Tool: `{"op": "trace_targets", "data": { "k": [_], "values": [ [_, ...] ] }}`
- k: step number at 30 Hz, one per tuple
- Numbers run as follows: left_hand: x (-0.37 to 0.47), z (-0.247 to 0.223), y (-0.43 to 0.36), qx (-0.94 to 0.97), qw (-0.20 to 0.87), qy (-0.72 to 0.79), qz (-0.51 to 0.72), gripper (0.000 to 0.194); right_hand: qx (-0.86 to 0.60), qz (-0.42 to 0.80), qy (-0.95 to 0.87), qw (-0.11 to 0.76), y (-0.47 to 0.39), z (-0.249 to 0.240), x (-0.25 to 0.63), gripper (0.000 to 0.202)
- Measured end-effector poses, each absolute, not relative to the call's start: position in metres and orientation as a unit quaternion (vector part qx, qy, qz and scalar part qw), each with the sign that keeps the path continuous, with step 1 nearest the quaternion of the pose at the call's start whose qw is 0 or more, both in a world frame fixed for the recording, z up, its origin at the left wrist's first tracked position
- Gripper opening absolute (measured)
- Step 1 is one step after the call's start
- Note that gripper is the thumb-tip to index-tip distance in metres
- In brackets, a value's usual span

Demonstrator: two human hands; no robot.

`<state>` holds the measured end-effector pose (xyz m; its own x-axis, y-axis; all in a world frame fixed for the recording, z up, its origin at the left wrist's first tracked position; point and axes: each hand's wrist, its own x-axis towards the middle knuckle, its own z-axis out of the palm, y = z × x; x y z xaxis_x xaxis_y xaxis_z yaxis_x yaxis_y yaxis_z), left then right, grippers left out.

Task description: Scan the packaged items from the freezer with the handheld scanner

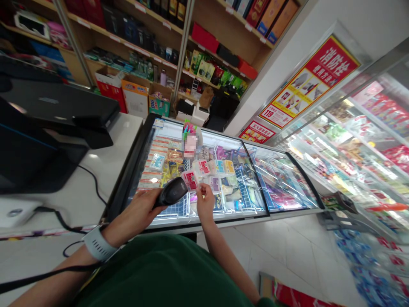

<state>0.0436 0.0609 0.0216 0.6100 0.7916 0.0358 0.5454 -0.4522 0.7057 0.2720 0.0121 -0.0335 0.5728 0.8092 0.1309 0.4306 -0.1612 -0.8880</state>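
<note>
My left hand [140, 213], with a pale watch [98, 244] on its wrist, is wrapped round a black barcode scanner [173, 192]. The scanner's head points at a small clear package with a red label [191, 180]. At that package's right edge, the fingers of my right hand [206, 202] are pinched together and hold it. Just beyond lie a second red-labelled package [203, 167], one with a blue label [217, 167] and one with a yellow label [229, 166], on the glass top of a chest freezer [260, 187]. A blue-labelled packet [157, 162] lies further left.
Left of the freezer is a white counter [99, 170] with a black checkout machine [64, 104] and cables. Shelves [128, 42] with boxes and bottles stand behind. A red sign [309, 81] hangs on the wall; bottled water [367, 260] stands at the right.
</note>
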Motion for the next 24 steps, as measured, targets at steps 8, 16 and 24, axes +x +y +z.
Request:
{"op": "trace_targets", "data": {
  "k": [8,16,24],
  "values": [
    [0.045,0.028,0.057,0.807,0.370,0.423,0.183,0.038,-0.731,0.204,-0.418,0.500,0.010,-0.032,0.271,0.025],
    [0.044,0.019,0.056,0.798,0.395,0.419,0.177,0.042,-0.727,0.245,-0.359,0.532,0.006,-0.049,0.286,0.031],
    [0.032,0.015,0.059,0.774,0.408,0.452,0.174,0.049,-0.741,0.299,-0.128,0.588,-0.001,-0.076,0.350,0.043]
  ]
}}
